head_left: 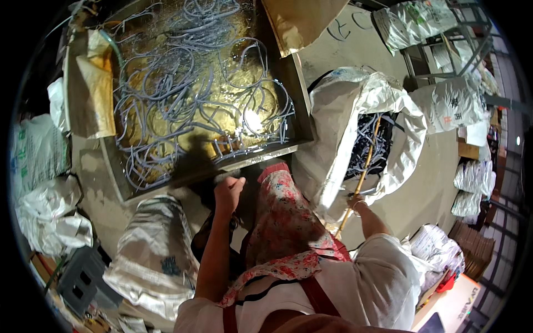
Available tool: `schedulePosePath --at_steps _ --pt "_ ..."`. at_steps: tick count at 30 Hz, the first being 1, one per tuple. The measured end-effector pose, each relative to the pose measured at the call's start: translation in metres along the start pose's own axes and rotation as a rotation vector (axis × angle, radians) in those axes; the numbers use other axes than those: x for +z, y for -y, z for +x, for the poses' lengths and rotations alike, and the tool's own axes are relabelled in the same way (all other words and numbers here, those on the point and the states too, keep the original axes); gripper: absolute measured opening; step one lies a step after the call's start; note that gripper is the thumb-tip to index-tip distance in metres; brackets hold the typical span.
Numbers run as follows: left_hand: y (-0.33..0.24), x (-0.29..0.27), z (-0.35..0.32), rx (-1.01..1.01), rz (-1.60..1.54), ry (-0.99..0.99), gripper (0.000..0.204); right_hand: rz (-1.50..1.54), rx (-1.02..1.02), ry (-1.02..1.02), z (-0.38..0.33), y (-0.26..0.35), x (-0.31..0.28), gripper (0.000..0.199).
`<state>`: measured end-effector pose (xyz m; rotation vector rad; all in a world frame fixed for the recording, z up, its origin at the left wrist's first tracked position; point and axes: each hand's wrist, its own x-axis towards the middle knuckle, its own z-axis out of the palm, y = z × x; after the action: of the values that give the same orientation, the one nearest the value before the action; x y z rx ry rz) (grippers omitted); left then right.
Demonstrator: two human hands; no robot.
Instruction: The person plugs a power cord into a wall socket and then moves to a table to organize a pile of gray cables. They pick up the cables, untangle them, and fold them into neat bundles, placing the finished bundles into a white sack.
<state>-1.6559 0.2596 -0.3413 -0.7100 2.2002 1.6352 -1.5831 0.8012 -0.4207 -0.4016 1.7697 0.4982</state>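
My right hand (357, 203) is wrapped round a long, thin bamboo stick (366, 161). The stick's far end reaches into a big white woven sack (325, 119), whose mouth is folded back. Inside the sack lies a heap of dark grey-blue strips (361, 147). My left hand (229, 191) hovers just in front of the near rim of a metal tank (261, 157), fingers curled in and nothing seen in them. Shallow, yellowish water in the tank holds many tangled grey tubes or strips (166, 83), wet and shining.
A filled white sack (155, 250) stands at my left, near a grey plastic crate (83, 277). Brown board (302, 22) hangs over the tank's far right corner. More stuffed sacks (449, 102) lie along the right. A few loose strips (338, 30) are on the floor.
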Motion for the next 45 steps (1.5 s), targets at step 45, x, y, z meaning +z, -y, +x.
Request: schedulePosePath --at_steps 45 --pt "0.008 0.016 -0.085 0.57 0.672 -0.011 0.032 0.064 0.283 -1.511 -0.378 -0.016 -0.249 0.025"
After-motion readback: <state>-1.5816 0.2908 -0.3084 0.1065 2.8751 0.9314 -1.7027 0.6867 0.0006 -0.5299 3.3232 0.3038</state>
